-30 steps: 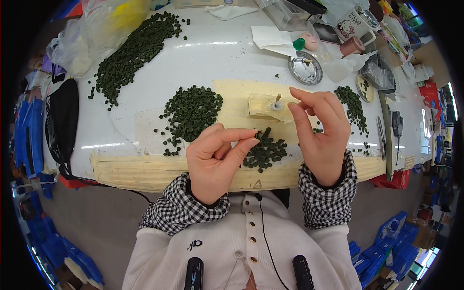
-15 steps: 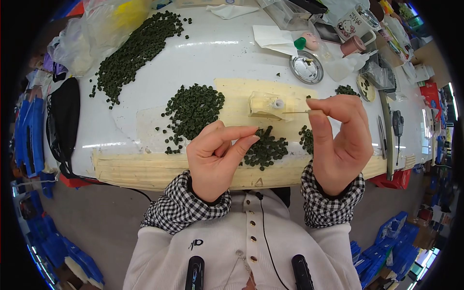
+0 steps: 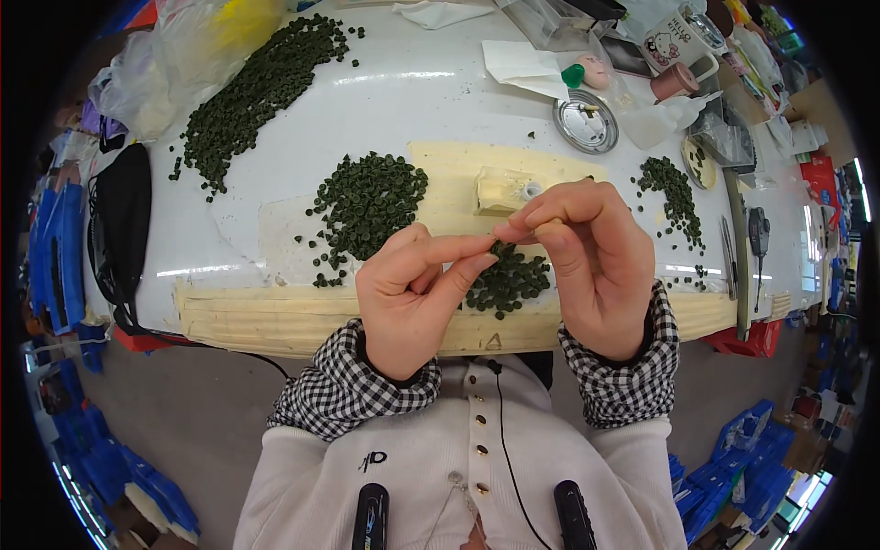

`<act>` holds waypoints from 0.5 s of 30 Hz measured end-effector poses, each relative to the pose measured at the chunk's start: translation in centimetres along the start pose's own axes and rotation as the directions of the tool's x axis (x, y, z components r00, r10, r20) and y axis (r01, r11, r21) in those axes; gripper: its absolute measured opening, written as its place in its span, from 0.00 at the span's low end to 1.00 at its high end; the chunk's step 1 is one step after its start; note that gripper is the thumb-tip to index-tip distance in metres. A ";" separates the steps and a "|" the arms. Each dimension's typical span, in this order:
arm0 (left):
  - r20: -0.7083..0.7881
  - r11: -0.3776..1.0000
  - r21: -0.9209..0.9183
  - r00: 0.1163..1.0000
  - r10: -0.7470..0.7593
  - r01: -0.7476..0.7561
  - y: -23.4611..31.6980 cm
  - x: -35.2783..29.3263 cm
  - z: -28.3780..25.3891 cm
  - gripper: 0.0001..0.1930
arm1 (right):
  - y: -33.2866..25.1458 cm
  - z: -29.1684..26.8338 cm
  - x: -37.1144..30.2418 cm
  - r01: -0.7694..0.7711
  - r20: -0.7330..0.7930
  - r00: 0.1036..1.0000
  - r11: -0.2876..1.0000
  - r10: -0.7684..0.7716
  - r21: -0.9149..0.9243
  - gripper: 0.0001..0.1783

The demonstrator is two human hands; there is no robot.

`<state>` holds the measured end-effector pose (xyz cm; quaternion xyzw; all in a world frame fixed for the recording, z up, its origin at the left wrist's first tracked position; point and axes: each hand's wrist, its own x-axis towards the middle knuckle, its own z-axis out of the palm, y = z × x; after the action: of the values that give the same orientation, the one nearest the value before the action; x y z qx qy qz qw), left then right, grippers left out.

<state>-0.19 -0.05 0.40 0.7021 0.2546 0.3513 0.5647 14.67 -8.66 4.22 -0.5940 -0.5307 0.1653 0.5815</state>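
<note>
My left hand (image 3: 400, 298) is closed in a pinch, thumb and forefinger meeting at a small dark green piece that is mostly covered. My right hand (image 3: 605, 266) is closed too, its fingertips brought against those of the left. It pinches a thin needle-like rod, which the fingers now largely hide. Below the fingertips lies a little heap of dark green, button-like pieces (image 3: 507, 284). Just beyond my hands stands a small cream block (image 3: 495, 194) with a white ring (image 3: 530, 191) at its right end, partly covered by the right hand.
A larger pile of green pieces (image 3: 371, 206) lies left of centre, another (image 3: 257, 92) at the far left. More pieces (image 3: 674, 197) are scattered on the right, near a round metal lid (image 3: 585, 121), tweezers (image 3: 727, 257) and a mug (image 3: 674, 44). A black mask (image 3: 124, 238) hangs at the left edge.
My right hand has moved left and brought the thin rod to the left fingertips, uncovering scattered green pieces on the right. The left hand has hardly moved.
</note>
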 end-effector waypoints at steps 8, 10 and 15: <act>-0.002 1.000 0.001 1.000 0.013 -0.013 0.0 0.0 0.0 0.10 | -0.1 -0.1 0.0 -0.001 -0.001 1.000 1.000 0.001 -0.009 0.03; -0.002 1.000 0.006 1.000 0.012 -0.012 0.0 0.0 0.0 0.10 | 0.1 0.1 0.0 -0.018 -0.048 0.999 0.996 0.022 0.086 0.03; -0.014 1.000 0.002 1.000 0.020 -0.020 0.0 0.1 0.0 0.10 | 1.2 -0.8 0.7 0.070 -0.175 0.977 0.957 -0.123 -0.283 0.03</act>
<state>-0.12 -0.03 0.37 0.7027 0.2521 0.3615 0.5586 16.15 -8.22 3.67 -0.6555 -0.5188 0.0037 0.5489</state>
